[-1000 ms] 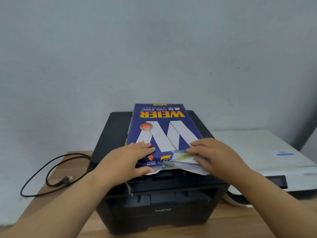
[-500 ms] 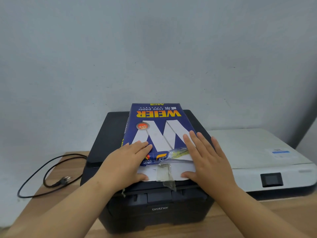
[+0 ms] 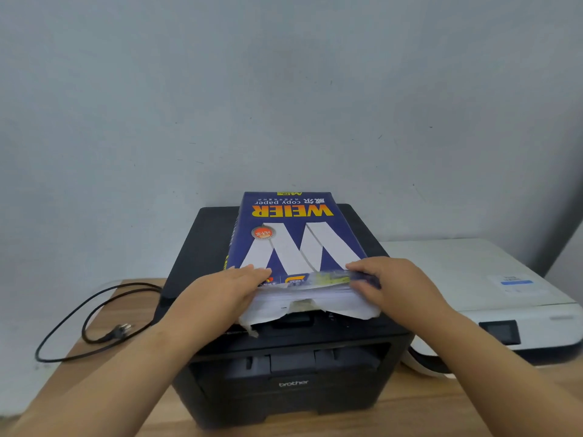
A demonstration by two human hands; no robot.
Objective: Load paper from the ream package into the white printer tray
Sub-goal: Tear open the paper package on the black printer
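Observation:
A blue ream package [image 3: 293,234] marked WEIER lies flat on top of a black printer [image 3: 293,367]. Its near end is torn, and white wrapper flaps and paper edges [image 3: 315,299] show there. My left hand [image 3: 217,298] grips the near left corner of the package, thumb under the flap. My right hand [image 3: 397,288] grips the near right corner, fingers curled over the wrapper's edge. The white printer [image 3: 473,279] stands to the right of the black one, lid closed; no open tray on it is visible.
A black power cable with its plug [image 3: 116,331] lies looped on the wooden table [image 3: 104,342] at the left. A grey wall rises close behind both printers. The black printer's front panel faces me.
My right hand went from lying flat on the package to curling over its near right corner. The torn near end has lifted and spread wider.

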